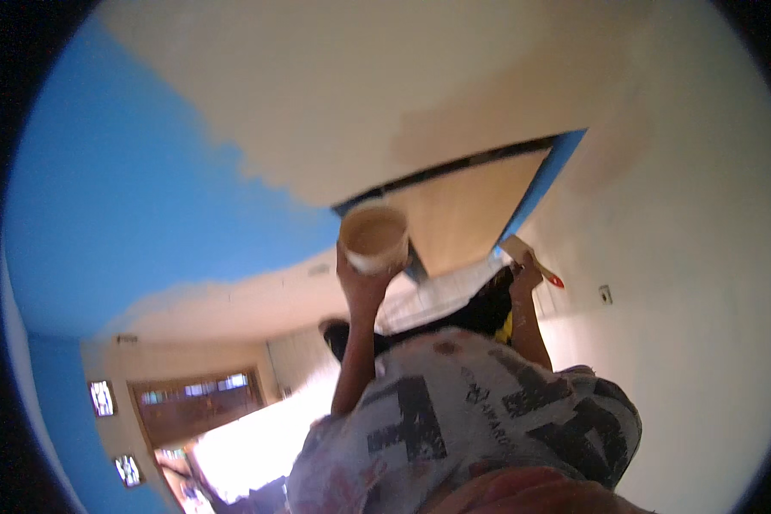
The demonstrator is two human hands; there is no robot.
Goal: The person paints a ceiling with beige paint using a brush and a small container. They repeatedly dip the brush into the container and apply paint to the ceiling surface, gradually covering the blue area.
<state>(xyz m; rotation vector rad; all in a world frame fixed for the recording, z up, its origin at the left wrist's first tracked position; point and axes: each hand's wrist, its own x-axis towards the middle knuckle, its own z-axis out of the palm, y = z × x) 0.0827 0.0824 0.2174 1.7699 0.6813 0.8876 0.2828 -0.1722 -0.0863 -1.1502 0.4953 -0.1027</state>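
The left hand [357, 278] is gripping a small paint cup [374, 236]; the right hand [524, 278] is grasping a paintbrush [529, 259] beside the blue door frame [546, 182].

The cup [373, 236] sits atop the left hand [361, 278], left of the brush [531, 257] in the right hand [525, 278], both beneath the ceiling [334, 77].

A room in a house under repainting: a blue wall [128, 188] half covered in cream paint [334, 94], windows [199, 390], a light switch [606, 294].
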